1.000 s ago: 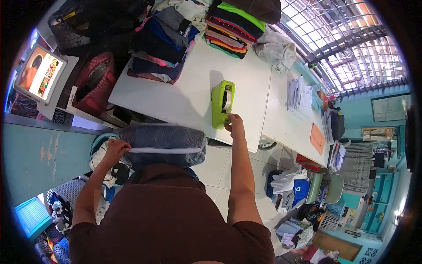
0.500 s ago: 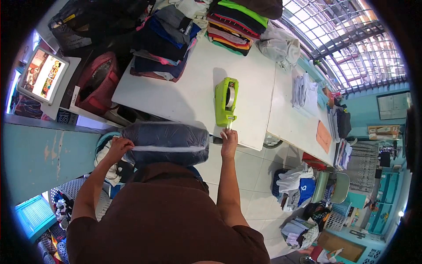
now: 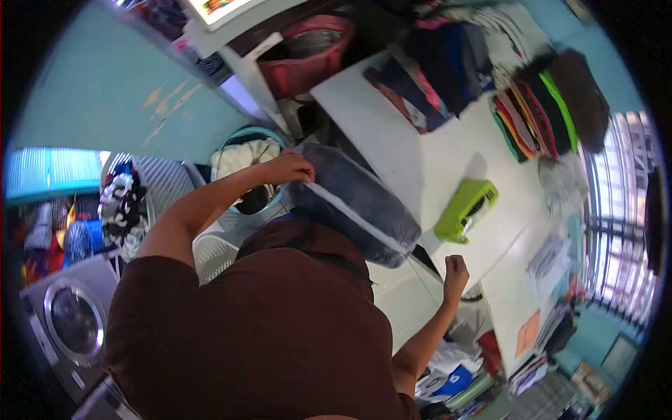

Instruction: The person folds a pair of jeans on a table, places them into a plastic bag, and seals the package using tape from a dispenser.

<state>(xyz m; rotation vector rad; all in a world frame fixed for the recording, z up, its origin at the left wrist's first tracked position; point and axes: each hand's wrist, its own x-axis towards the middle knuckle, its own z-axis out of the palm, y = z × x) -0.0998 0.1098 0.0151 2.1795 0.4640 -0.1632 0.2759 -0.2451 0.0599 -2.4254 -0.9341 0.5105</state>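
Observation:
A clear plastic bag packed with dark cloth lies like a fat roll against my front, with a pale strip running along it. My left hand is closed on the bag's left end, fingers at that strip. Past the bag's right end is my right hand, raised near the table edge with fingertips pinched together. Clear tape is too faint to make out at those fingertips now. A green tape dispenser stands on the table just beyond this hand.
Folded clothes and another stack sit on the white table. A red bag is left of it. A laundry basket stands near my left arm, a washing machine at lower left.
The whole view has turned, so the bag now slants down to the right. My right hand was drawing clear tape from the dispenser and remains pinched, now farther from the bag. My left hand stays on it.

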